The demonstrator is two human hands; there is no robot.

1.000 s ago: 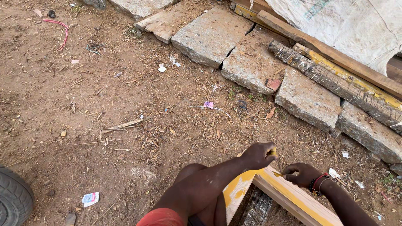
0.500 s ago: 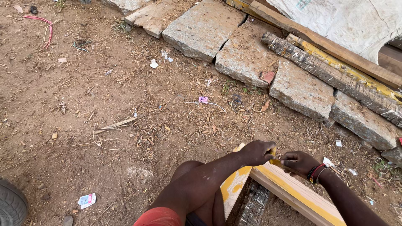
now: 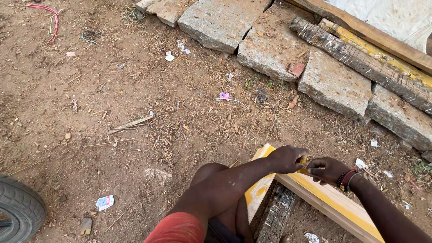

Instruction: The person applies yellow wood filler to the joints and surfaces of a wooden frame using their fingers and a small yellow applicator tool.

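both hands meet lower right of frame: left hand and right hand pinch closed on a small yellow piece atop the yellow-painted wooden frame; best keep fingers tight, frame steady.

Stone slabs beyond wooden frame; tyre left

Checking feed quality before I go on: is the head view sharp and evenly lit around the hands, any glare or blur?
Head view: even, soft daylight, no glare or hard shadows; left hand, right hand and yellow-painted wooden frame are sharp; what the fingers pinch is too small to tell.
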